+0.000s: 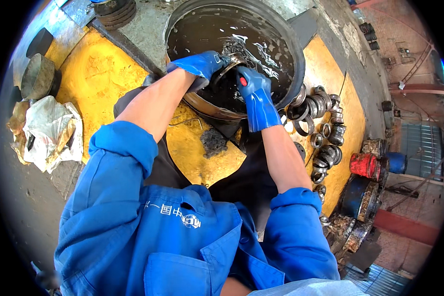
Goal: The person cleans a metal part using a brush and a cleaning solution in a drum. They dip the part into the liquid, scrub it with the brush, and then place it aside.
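Both my hands are in blue rubber gloves, over a round basin of dark, oily liquid. My left hand is closed on the edge of a metal ring, which is tilted just above the liquid. Beside the ring's right side, my right hand is closed round a tool with a red handle end. The glove hides most of that tool, so its kind does not show. Ripples and shiny streaks mark the liquid beyond the ring.
Several metal rings lie on the yellow sheet right of the basin. A dark scouring pad and a bent wire lie between my knees. At left are a white plastic bag and a metal pot. A red drum lies far right.
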Demonstrator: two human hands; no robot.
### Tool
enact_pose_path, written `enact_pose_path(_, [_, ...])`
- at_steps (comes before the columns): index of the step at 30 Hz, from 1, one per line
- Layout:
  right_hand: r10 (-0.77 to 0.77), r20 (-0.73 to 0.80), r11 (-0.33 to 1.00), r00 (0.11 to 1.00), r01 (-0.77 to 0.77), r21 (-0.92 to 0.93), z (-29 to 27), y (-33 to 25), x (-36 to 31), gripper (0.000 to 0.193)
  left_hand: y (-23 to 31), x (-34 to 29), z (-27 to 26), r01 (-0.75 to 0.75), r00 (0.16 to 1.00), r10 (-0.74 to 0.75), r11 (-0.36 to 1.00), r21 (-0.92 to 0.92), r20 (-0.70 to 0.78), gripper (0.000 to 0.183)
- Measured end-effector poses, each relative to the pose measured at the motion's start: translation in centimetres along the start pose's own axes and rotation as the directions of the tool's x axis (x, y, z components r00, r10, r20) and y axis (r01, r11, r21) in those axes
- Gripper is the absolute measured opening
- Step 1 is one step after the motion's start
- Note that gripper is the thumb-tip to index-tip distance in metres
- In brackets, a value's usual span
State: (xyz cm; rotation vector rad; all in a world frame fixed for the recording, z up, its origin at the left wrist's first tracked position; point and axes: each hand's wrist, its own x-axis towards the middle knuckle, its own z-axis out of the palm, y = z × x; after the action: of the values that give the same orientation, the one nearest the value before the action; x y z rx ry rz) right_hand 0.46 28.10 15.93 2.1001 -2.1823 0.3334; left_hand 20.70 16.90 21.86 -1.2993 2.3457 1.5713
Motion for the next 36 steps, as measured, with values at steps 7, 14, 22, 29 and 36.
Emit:
enact_pose_path(7, [0.348,0.306,0.798,0.886,-0.452,0.400,4.2,2.9,0.3,0.023,0.2,1.5,1.0,-0.119,0.993,0.118,0.973,0.199,0.015,0.069])
enact_pose_path(14, [0.498,0.542,0.351,0.677,-0.728,0.588,0.7,2.3,2.0,0.030,-5.8,9.1,1.6,0.054,0.991,-0.083,0.964,-0.260,-0.103,0.054])
enact_pose_path(22, [0.691,0.312,0.084,0.652,-0.501,0.861,-4.5,4.3,3.2,0.026,-3.9,5.3,1.2,0.012,0.993,-0.051,0.942,-0.336,-0.107,0.049])
enact_pose_path(29, [0.515,0.227,0.274,0.827,-0.410,0.870,-4.4,2.9,4.3,0.024,1.4,-1.3,1.2,-0.064,0.989,0.013,0.939,-0.339,-0.149,0.049])
enact_pose_path(36, [0.373,0.053,0.359,0.927,-0.197,0.912,-3.8,-0.5,2.0,0.017,-0.9,1.9,1.5,-0.106,0.992,0.073,0.932,-0.347,-0.105,0.051])
